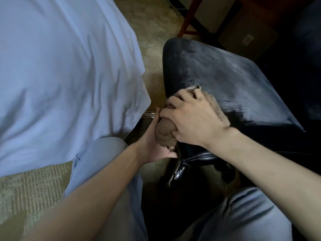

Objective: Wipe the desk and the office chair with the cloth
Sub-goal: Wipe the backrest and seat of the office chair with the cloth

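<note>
A black office chair seat (225,75) fills the middle right, dusty grey on top with a darker wiped streak near its front edge. A brown cloth (217,105) lies bunched on the seat's near left edge and hangs down over it. My right hand (191,115) grips the cloth from above, fingers curled into it. Below the seat edge, my left hand (154,146) is held palm up under the hanging end of the cloth (165,134), cupping it. The desk's top is out of view.
My blue shirt (60,75) and trousers (243,214) fill the left and bottom. The chair's chrome base (177,173) shows under the seat. A patterned carpet (34,188) covers the floor. A reddish wooden leg (188,18) stands at the back.
</note>
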{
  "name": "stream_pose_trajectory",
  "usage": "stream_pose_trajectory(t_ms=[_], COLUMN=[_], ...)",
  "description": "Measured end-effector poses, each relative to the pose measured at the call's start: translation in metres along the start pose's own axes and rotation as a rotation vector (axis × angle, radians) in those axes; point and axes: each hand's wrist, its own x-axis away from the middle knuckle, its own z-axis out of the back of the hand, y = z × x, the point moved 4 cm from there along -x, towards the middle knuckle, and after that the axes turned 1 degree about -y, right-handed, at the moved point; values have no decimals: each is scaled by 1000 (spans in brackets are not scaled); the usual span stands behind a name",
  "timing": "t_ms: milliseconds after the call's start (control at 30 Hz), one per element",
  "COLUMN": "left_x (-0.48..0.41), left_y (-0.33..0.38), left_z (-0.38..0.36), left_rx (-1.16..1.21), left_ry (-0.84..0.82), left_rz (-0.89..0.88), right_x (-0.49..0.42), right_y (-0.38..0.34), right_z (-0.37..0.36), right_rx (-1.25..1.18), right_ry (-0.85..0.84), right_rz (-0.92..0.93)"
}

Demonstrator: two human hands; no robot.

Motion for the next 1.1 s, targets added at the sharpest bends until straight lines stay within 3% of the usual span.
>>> stream_pose_trajectory(t_ms=[133, 300, 400, 700, 800, 900, 967, 1033, 1100], left_x=[0, -6, -4, -15, -25, -40, -44, -47, -49], left_y=[-4, 11, 8, 8, 11, 12, 12, 15, 26], left_z=[0, -4, -3, 2, 21, 19, 11, 13, 18], left_rx=[95, -25, -216, -66, -213, -354, -504, -536, -376], left_ry=[118, 176, 243, 19, 96, 33, 83, 176, 192], left_rz=[-14, -151, -130, -164, -123, 99, 148, 55, -111], right_x=[13, 37, 52, 13, -3, -13, -12, -2, 18], right_y=[-16, -49, -60, -6, 13, 38, 41, 31, 16], right_z=[-1, 0, -9, -4, -6, -2, 0, 0, -3], right_rx=[15, -8, 30, 35, 53, -8, -34, -32, -57], right_ry=[56, -80, -122, -30, 48, 124, 131, 116, 126], right_rz=[19, 234, 351, 94, 26, -126, -175, -112, 10])
